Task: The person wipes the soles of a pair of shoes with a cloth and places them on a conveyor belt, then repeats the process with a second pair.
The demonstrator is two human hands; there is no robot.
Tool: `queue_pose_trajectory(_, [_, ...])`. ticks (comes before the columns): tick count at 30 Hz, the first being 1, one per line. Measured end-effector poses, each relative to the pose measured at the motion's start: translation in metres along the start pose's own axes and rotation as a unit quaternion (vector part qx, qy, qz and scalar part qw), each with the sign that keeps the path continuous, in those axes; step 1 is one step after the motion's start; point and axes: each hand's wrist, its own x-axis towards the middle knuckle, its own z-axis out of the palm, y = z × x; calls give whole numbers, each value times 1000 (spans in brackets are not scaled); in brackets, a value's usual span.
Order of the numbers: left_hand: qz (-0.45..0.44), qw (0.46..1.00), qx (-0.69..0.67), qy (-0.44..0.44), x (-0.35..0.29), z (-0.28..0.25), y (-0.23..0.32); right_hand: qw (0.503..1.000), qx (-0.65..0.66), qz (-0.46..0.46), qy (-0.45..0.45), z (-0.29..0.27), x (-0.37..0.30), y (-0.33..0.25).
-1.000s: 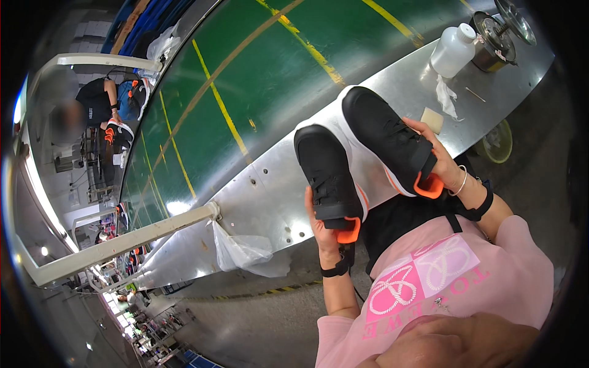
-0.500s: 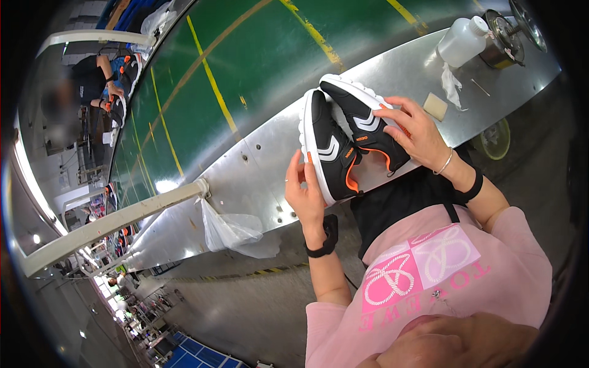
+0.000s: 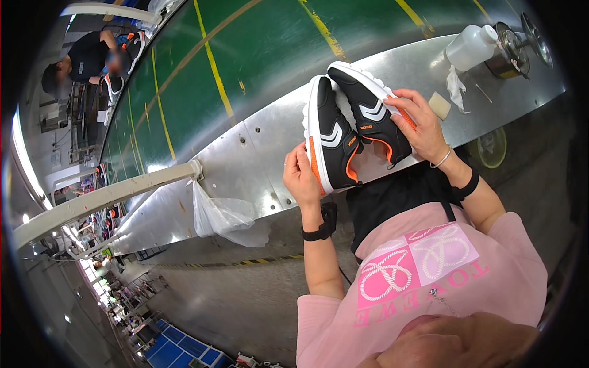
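Two black sneakers with white soles, white chevrons and orange linings lie side by side at the edge of a metal bench, toes pointing away from me. My left hand (image 3: 302, 179) is closed at the outer heel side of the left sneaker (image 3: 323, 104), fingers bent against the orange part of its sole. On the other side, my right hand (image 3: 424, 129) grips the right sneaker (image 3: 358, 95), its fingers laid along the outer sole edge. The palm sides of both hands are hidden.
A white bottle (image 3: 471, 48), a metal pot (image 3: 508, 52), crumpled tissue (image 3: 456, 89), a thin stick (image 3: 483, 93) and a cream block (image 3: 439, 105) are at right. Beyond runs a green conveyor belt (image 3: 270, 55). A white rail (image 3: 110, 199) and hanging plastic bag (image 3: 221, 214) stand left; a co-worker (image 3: 86, 58) sits across.
My left hand has slid back along the left sneaker toward its heel, with its fingers bent more. The right hand stays on the right sneaker. The whole view has shifted slightly.
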Motion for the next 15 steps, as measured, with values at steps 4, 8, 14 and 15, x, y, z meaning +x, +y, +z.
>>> queue_pose_trajectory(4, [2, 1000, -8, 1, -1, 0, -5, 1000, 0, 0, 4, 0, 0, -1])
queue_pose_trajectory(8, [-5, 1000, -18, 0, -1, 0, -8, 1000, 2, -1, 6, 0, -1, -1])
queue_pose_trajectory(14, [-18, 999, -32, 0, -2, 0, -5, 1000, 6, -2, 10, 0, -1, 2])
queue_pose_trajectory(15, [-24, 999, -34, -2, -2, 0, -4, 1000, 5, -1, 9, 0, -1, 2])
